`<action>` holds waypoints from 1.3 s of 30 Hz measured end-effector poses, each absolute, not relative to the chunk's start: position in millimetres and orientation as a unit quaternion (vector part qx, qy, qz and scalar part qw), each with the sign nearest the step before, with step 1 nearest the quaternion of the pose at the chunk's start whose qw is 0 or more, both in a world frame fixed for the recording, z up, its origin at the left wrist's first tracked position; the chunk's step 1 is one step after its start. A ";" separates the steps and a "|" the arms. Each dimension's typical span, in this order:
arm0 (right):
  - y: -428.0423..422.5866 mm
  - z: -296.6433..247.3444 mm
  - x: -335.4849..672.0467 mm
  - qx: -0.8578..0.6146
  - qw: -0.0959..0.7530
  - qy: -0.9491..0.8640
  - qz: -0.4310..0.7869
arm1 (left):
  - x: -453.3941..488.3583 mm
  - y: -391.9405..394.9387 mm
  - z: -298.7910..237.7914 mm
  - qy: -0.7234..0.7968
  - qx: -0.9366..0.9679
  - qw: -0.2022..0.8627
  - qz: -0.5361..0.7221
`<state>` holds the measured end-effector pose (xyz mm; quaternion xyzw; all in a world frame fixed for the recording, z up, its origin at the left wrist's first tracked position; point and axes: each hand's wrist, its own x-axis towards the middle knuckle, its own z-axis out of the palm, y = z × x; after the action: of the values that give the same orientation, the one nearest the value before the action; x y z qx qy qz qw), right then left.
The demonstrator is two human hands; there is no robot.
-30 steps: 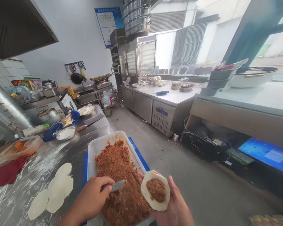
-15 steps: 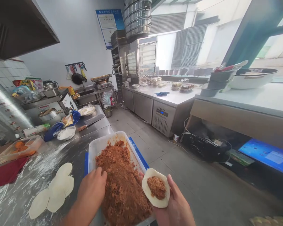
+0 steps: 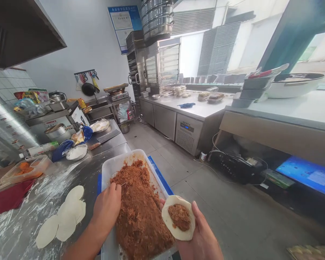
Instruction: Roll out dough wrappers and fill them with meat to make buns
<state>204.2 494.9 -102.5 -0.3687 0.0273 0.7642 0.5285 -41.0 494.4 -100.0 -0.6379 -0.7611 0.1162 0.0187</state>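
Observation:
My left hand [image 3: 107, 206] is closed round a small metal spatula [image 3: 122, 184], of which only the tip shows, at the left side of a heap of brown minced filling [image 3: 141, 213]. The filling lies in a white plastic tray [image 3: 110, 169] on a blue board. My right hand [image 3: 204, 242] is held palm up beside the tray's right edge and cups a round dough wrapper [image 3: 168, 227] with a lump of filling [image 3: 180, 216] in its middle.
Several flat dough rounds [image 3: 65, 220] lie on the floured steel table left of the tray. Behind them are a flour dish [image 3: 76, 153], a cleaver [image 3: 106, 138], an orange-food box [image 3: 24, 169] and a red cloth [image 3: 5, 198]. A steel counter [image 3: 186, 112] stands across the tiled aisle.
My left hand has moved from the near part of the filling up and to the left along the tray, and the spatula blade is now mostly hidden. The right hand with the wrapper has stayed put.

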 end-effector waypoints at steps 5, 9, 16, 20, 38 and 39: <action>491.3 -103.5 205.3 -0.351 0.530 0.003 0.772 | -41.1 491.6 -95.6 -0.769 -0.624 0.022 0.136; 491.5 -105.1 208.8 -0.344 0.518 0.010 0.784 | -40.4 490.2 -98.8 -0.756 -0.633 -0.001 0.166; 492.8 -103.1 206.0 -0.345 0.521 0.028 0.780 | -30.4 480.9 -91.7 -0.742 -0.650 0.000 0.165; 491.2 -101.2 203.7 -0.356 0.515 0.015 0.780 | -32.1 486.8 -98.1 -0.737 -0.658 0.001 0.156; 488.4 -103.7 204.1 -0.340 0.509 0.027 0.790 | -35.8 478.1 -101.7 -0.731 -0.665 -0.041 0.146; 488.2 -103.8 204.4 -0.339 0.512 0.026 0.789 | -36.1 479.1 -102.1 -0.735 -0.661 -0.040 0.147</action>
<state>204.4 488.2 -103.8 -0.3393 0.0259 0.7887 0.5119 -36.1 479.1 -102.1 -0.6608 -0.7350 0.1467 -0.0403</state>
